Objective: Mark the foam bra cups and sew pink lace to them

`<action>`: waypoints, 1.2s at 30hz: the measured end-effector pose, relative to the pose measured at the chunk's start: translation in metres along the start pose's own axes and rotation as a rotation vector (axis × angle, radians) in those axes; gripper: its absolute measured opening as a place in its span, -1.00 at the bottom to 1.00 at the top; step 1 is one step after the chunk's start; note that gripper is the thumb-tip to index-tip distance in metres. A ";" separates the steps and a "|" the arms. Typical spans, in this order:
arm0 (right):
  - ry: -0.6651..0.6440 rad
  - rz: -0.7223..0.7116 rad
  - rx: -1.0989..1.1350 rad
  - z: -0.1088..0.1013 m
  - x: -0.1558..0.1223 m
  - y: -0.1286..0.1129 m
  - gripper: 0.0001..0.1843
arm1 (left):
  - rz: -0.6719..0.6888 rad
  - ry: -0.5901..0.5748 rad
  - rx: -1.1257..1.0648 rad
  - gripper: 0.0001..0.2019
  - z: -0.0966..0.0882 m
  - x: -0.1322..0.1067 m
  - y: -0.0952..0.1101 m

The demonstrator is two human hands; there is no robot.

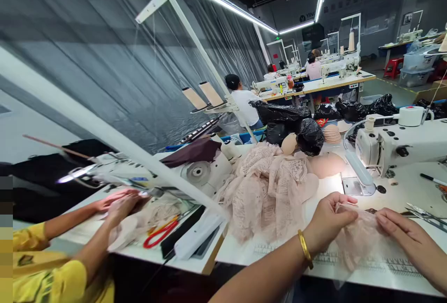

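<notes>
Between my two hands hangs a thin, pale pink piece of lace fabric (359,235) over the table's front edge. My left hand (330,221), with a gold bangle on the wrist, pinches its upper left part. On the right, my right hand (401,233) grips the other side between thumb and fingers. Just behind the fabric is the lit needle plate of a white sewing machine (419,142). A heap of pale pink lace pieces (268,186) lies to the left of my hands. Metal scissors (428,217) rest right of my right hand.
At left, a co-worker in a yellow sleeve (66,277) handles fabric at another machine. Red-handled scissors (160,233) lie on that table. A white thread stand (195,37) rises between the tables. Black plastic bags (310,135) and stacked pink cups (331,134) sit behind the lace heap.
</notes>
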State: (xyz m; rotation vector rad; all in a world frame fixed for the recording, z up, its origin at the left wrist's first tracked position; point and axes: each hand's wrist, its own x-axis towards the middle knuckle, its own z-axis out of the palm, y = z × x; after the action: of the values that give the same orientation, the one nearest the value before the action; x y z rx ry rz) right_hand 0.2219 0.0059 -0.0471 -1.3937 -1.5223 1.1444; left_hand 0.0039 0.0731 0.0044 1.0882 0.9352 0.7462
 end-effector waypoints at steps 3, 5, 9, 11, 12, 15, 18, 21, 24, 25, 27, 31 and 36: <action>0.062 -0.082 -0.085 -0.006 0.003 0.013 -0.49 | -0.012 -0.033 -0.088 -0.29 0.007 -0.005 -0.015; 0.168 -0.150 -0.119 -0.008 0.008 0.022 -0.54 | -0.033 -0.077 -0.058 -0.26 0.005 -0.008 -0.020; 0.267 -0.137 -0.072 -0.008 0.024 0.043 -0.55 | 0.104 -0.254 0.447 -0.56 -0.022 -0.003 -0.001; 0.219 -0.065 -0.023 -0.007 0.032 0.052 -0.50 | 0.341 -0.248 0.931 -0.73 -0.043 0.008 0.020; 0.195 -0.031 0.002 -0.006 0.035 0.054 -0.48 | 0.458 -0.221 1.176 -0.64 -0.053 0.015 0.031; 0.172 -0.004 0.068 0.000 0.035 0.047 -0.47 | 0.580 -0.210 1.557 -0.71 -0.077 0.038 0.057; 0.239 -0.006 0.137 0.007 0.028 0.025 -0.51 | 0.564 -0.235 1.513 -0.81 -0.089 0.050 0.073; 0.283 0.012 0.201 0.011 0.025 0.005 -0.51 | 0.555 -0.159 1.396 -0.85 -0.096 0.044 0.087; 0.273 0.009 0.217 0.013 0.026 -0.008 -0.46 | 0.499 -0.098 1.230 -0.87 -0.097 0.028 0.094; 0.268 0.008 0.227 0.013 0.026 -0.011 -0.45 | 0.470 -0.104 1.175 -0.84 -0.096 0.023 0.093; 0.264 0.011 0.261 0.015 0.026 -0.017 -0.44 | 0.411 -0.148 1.083 -0.81 -0.088 0.015 0.089; 0.249 0.000 0.279 0.019 0.023 -0.027 -0.38 | 0.338 -0.216 0.975 -0.86 -0.064 0.012 0.075; 0.232 -0.068 0.153 0.017 0.023 -0.034 -0.50 | 0.338 -0.207 0.956 -0.91 -0.049 0.017 0.069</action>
State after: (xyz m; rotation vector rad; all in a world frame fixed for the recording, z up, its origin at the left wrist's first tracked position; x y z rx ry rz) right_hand 0.1925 0.0269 -0.0213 -1.3121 -1.2810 0.9983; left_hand -0.0371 0.1281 0.0576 2.1577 0.9499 0.4173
